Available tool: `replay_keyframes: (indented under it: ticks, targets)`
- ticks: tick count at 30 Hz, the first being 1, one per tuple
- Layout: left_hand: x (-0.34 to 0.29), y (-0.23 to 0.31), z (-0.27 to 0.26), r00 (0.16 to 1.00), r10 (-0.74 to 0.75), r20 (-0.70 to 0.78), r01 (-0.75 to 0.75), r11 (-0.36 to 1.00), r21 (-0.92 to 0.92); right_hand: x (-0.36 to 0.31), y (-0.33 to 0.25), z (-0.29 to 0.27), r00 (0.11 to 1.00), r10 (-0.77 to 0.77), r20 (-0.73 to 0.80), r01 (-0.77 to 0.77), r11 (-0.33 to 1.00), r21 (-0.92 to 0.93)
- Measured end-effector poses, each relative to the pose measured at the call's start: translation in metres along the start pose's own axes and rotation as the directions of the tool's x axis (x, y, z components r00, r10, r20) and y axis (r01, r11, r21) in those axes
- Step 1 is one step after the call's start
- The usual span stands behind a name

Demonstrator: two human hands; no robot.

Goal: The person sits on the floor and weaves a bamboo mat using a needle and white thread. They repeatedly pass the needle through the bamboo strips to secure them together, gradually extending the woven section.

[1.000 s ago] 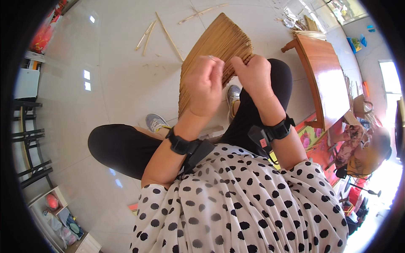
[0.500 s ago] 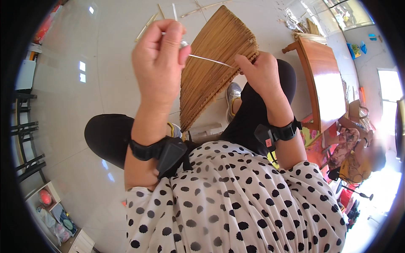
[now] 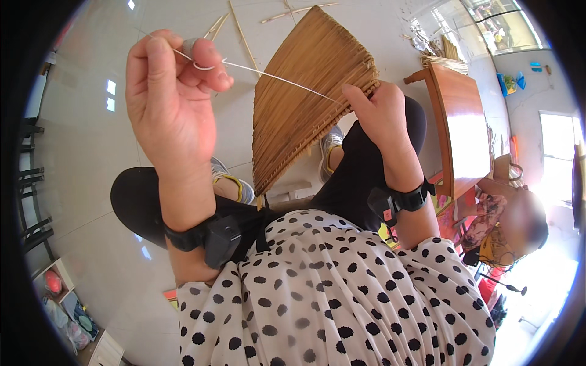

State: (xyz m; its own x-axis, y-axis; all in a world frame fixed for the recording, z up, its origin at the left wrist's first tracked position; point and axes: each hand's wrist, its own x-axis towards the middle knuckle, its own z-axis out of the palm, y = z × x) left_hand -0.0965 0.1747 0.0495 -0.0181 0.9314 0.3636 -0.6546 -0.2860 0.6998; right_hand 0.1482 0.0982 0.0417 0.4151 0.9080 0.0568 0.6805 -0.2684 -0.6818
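A fan-shaped panel of flat brown stalks (image 3: 311, 85) stands tilted between my knees, with a stitched, bumpy edge along its right side. My right hand (image 3: 381, 113) is closed on that edge near the upper right corner, thumb on top. Left of the panel, my raised left hand (image 3: 174, 91) pinches a white thread (image 3: 274, 76). The thread runs taut to the edge beside my right thumb and makes a small loop by the left fingers. A grey thimble ring (image 3: 190, 46) sits on a left finger. A thin line sticks out past the fingertips; whether it is a needle, I cannot tell.
Thin loose stalks (image 3: 244, 39) lie on the tiled floor beyond the panel. To the right stands a brown wooden table (image 3: 461, 122), with a stalk bundle (image 3: 445, 64) behind it. Another person (image 3: 491, 213) sits at the lower right. Shelves (image 3: 61, 277) stand at the left.
My left hand has moved left and turned, drawing a longer stretch of thread away from the panel. My right hand still grips the edge in nearly the same place.
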Motion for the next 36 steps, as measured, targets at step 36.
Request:
replay_keyframes:
  ticks: [36]
  targets:
    - [-0.038,-0.075,-0.016,0.813,-0.541,0.217,0.47,0.828,0.305,-0.007,-0.007,0.092,0.966,-0.25,-0.069,0.259,0.913,0.315]
